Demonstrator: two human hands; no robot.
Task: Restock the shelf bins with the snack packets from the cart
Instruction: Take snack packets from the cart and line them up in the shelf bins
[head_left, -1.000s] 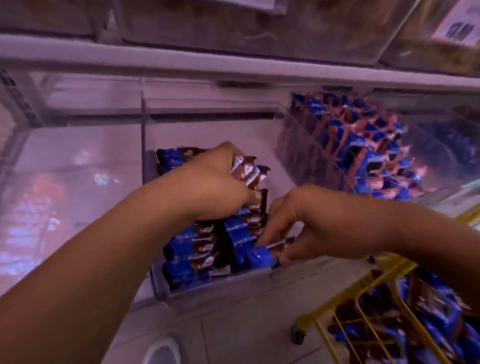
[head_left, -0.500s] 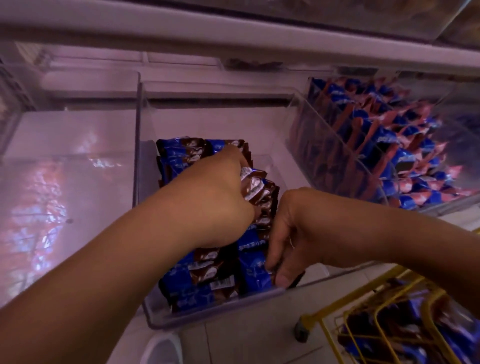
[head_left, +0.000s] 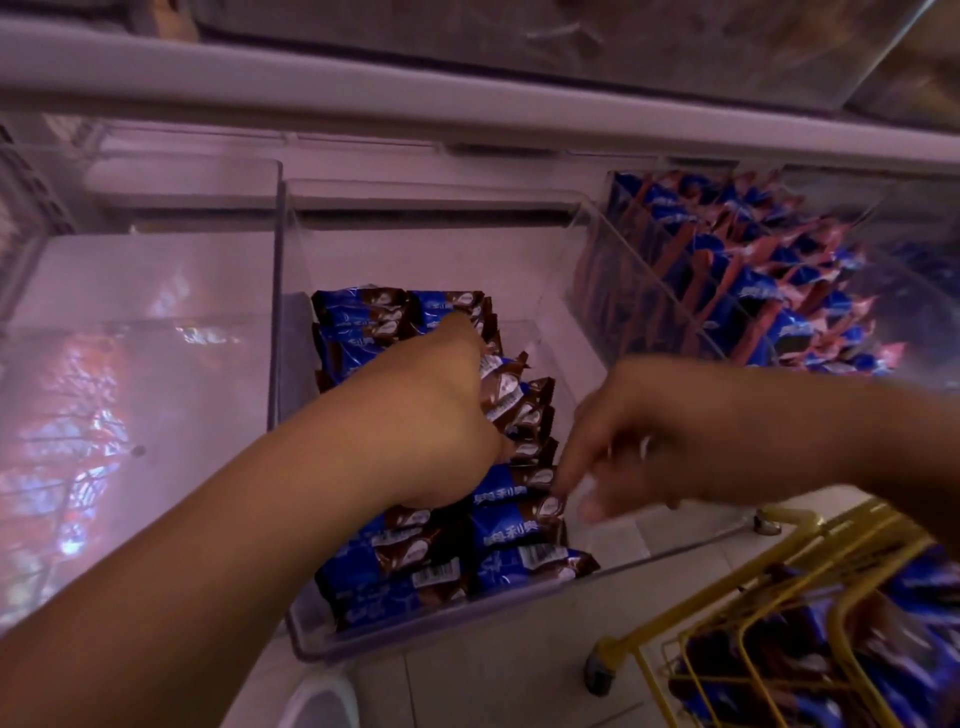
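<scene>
While your left hand (head_left: 436, 421) lay on the rows: it rested knuckles-up on the packets (head_left: 519, 525) in the middle bin (head_left: 415, 636); its fingers were hidden beneath it, so you could not tell whether they gripped a packet or only pressed.
Right hand: your right hand (head_left: 639, 441) was motion-blurred just beside the right-hand row, fingers hanging loosely and pointing down, with nothing visibly held.
Packets: two rows stood on edge in the front half of the bin; the back half showed bare floor.
Supply: more packets lay in the cart (head_left: 727, 623) at lower right, near the bin's front corner.
Step, as judged: you were squaring the rows before fetching more.
Method: you did well to brace the left row flat while the right fingertips nudged stray ends into line.
Caution: you needed light pressure only, since the foil ends looked easy to crumple.
Neighbour: the right bin (head_left: 649, 296) was already full.
</scene>
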